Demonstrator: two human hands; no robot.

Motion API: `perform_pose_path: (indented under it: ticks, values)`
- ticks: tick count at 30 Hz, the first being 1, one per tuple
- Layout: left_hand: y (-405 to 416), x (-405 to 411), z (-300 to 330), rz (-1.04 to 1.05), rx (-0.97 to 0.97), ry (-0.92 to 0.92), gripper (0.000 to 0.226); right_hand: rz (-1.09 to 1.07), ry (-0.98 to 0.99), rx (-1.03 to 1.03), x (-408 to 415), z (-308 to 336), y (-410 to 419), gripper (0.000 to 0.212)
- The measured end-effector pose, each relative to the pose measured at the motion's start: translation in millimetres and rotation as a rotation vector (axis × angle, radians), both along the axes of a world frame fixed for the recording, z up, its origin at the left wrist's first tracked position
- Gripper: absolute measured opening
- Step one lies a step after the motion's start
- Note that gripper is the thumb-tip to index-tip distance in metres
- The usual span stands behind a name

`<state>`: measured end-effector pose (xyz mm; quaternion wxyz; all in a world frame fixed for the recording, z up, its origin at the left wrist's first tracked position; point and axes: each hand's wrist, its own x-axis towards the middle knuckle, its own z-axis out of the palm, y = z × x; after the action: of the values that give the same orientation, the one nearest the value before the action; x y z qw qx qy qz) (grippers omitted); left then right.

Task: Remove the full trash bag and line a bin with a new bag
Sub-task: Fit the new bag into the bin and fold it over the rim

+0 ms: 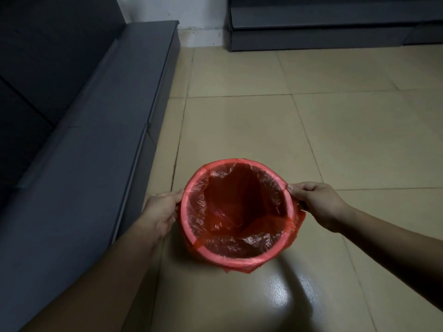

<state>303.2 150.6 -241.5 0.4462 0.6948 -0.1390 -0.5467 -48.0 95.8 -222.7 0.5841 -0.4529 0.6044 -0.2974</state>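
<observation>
A grey sofa [79,144] edges the tiled floor [263,121], where the round bin [242,261] stands, lined with a red bag [230,207]. The left hand [160,212] and right hand [316,202] each pinch the bag at opposite rim sides.

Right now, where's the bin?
Head view, lower centre: the bin stands on the tiled floor, right of the grey sofa, its rim held between the left hand and right hand.

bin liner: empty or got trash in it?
Empty. The red bag lines the bin, folded over its rim; inside, only crinkled plastic shows.
</observation>
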Motion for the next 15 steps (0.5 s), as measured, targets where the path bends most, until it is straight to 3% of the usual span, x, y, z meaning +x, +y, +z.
perform_pose_path:
  ticks: [4, 7, 10, 15]
  values:
    - [-15.7, 4.6, 12.7, -0.077, -0.134, -0.391, 0.019, 0.033, 0.135, -0.150, 3.3, 13.3, -24.4, 0.009]
    - [-31.2, -5.6, 25.5, -0.252, -0.199, -0.520, 0.019, 0.097, 0.200, -0.214, 20.9, 20.4, -41.7, 0.015]
    - [-37.3, -13.4, 23.2, -0.267, -0.131, -0.389, 0.018, 0.141, 0.246, -0.177, 34.3, 18.2, -47.7, 0.015]
    - [-40.0, -11.7, 14.7, -0.087, -0.081, -0.113, 0.025, 0.034, 0.149, -0.073, 34.5, 10.6, -52.7, 0.013]
